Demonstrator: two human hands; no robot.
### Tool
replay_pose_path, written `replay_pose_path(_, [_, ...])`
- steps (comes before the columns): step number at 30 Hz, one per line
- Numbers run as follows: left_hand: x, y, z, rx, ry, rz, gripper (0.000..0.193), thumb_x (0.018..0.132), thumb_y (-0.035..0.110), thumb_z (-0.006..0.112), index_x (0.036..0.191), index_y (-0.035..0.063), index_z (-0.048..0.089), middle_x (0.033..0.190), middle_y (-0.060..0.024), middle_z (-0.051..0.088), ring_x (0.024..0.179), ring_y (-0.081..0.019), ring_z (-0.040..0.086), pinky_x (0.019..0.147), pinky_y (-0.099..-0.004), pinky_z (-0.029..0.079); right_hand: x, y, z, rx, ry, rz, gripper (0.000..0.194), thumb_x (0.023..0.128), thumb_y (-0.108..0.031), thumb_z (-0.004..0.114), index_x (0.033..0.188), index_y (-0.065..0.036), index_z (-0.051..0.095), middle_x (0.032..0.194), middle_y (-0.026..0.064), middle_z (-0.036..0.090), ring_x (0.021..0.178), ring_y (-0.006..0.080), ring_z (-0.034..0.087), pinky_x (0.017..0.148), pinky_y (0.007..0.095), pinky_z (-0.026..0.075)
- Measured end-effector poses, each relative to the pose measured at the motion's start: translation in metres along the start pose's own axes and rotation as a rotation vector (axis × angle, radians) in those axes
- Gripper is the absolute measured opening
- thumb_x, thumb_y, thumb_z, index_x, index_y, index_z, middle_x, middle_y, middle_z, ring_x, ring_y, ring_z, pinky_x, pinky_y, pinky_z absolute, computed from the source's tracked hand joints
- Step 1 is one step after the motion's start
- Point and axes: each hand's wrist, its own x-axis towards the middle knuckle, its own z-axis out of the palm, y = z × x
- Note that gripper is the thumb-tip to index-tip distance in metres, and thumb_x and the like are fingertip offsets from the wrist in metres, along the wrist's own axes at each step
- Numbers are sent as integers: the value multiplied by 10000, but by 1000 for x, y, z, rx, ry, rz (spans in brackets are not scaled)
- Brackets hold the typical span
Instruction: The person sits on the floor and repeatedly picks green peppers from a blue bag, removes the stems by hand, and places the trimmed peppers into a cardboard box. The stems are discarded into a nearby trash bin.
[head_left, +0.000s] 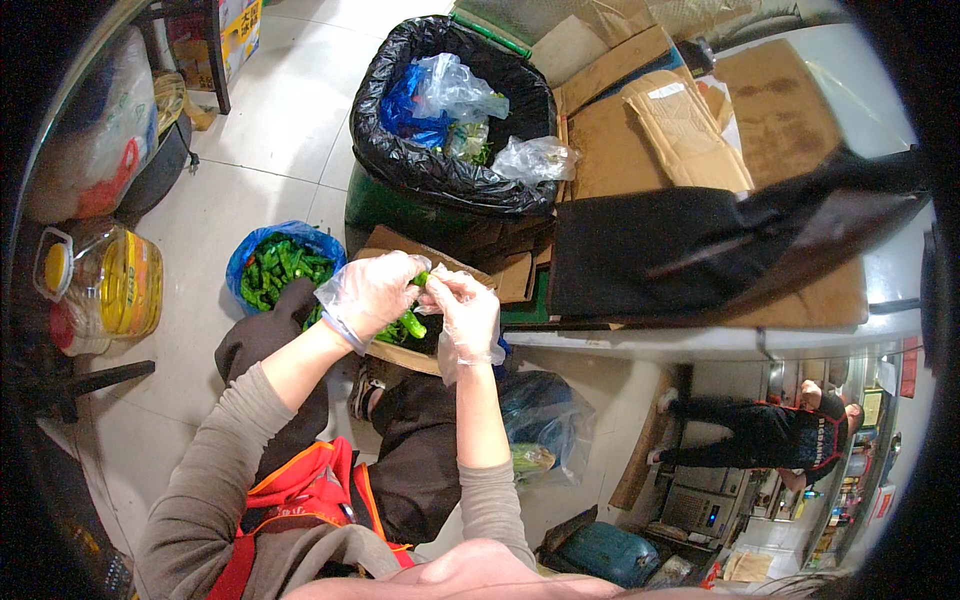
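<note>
Both hands wear clear plastic gloves and meet over an open cardboard box (409, 358) between the knees. My left hand (382, 289) is closed around a green pepper (421, 278), most of which the fingers hide. The fingertips of my right hand (459, 304) pinch at the pepper's end. Below the hands, another green pepper (412, 324) shows near the box's rim; whether a hand also holds it I cannot tell. Left of the box, a blue plastic bag (238, 259) holds a heap of green peppers (285, 264).
A bin lined with a black bag (450, 176) stands ahead, with plastic bags in it. Flattened cardboard (780, 112) and dark cloth (645, 247) lie to the right. Oil jugs (131, 281) stand left. A clear bag (555, 435) lies by the right leg. Another person (757, 435) stands far right.
</note>
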Motion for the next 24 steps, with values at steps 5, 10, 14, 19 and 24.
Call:
replay_pose_path(5, [-1,3,-3,27,20,0,274,713,69,703,985,77,666,884,-125,672,796,-308,668,687,-378,546,-4,-1,7,-52,57,-84,105,839,-24,710,913,43,680,819,78,680,687,127,653,652,249,552])
replay_pose_path(10, [-1,2,-2,35,79,17,282,725,79,701,1005,79,668,866,-118,664,767,-304,665,662,-374,541,-8,1,19,-49,106,-113,61,859,-21,686,875,34,664,786,59,667,664,114,645,640,245,550])
replay_pose_path(14, [-1,1,-3,-19,141,8,255,745,110,697,997,85,673,844,-108,657,754,-290,664,651,-370,535,-15,5,28,-218,120,-305,85,889,-24,653,817,11,624,728,17,614,641,81,593,630,234,512])
replay_pose_path(19, [4,2,-6,-125,226,-7,243,753,128,706,979,56,657,876,-135,659,823,-305,653,718,-367,530,-13,12,29,56,124,-400,26,896,3,623,913,5,603,786,38,620,696,107,597,664,241,503])
replay_pose_path(24, [3,2,-6,-108,148,8,260,749,106,690,1002,61,652,928,-132,666,819,-301,657,705,-363,533,-4,12,18,88,85,-357,135,859,51,648,991,22,636,860,47,653,734,98,615,695,232,518])
